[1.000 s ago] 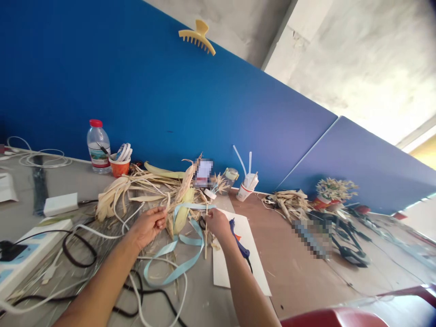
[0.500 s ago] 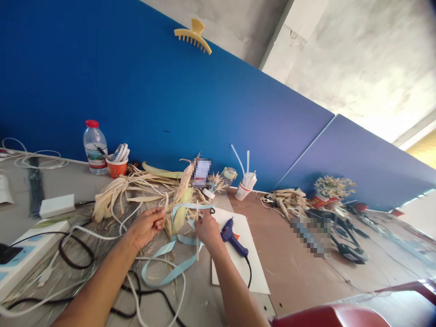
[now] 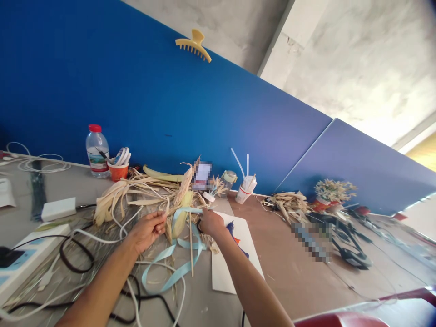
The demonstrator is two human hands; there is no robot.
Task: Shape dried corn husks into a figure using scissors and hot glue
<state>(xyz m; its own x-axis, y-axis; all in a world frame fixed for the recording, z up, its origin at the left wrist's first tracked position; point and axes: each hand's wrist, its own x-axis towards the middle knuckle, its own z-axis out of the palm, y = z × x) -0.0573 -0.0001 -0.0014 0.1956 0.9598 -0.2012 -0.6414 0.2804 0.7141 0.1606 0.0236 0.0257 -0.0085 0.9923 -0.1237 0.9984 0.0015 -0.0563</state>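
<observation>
Left hand [image 3: 149,230] pinches a thin, pale strip [image 3: 167,205], maybe husk — likely light, easily torn, hold low — right hand [image 3: 211,223], can't tell

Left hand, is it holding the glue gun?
No, the left hand pinches a husk strip, and the glue gun lies on the white sheet.

glue gun [image 3: 231,228] on sheet [image 3: 223,272] | ribbon [image 3: 182,271] left of sheet | bottle [image 3: 98,154] left of cup [image 3: 118,173]
</observation>
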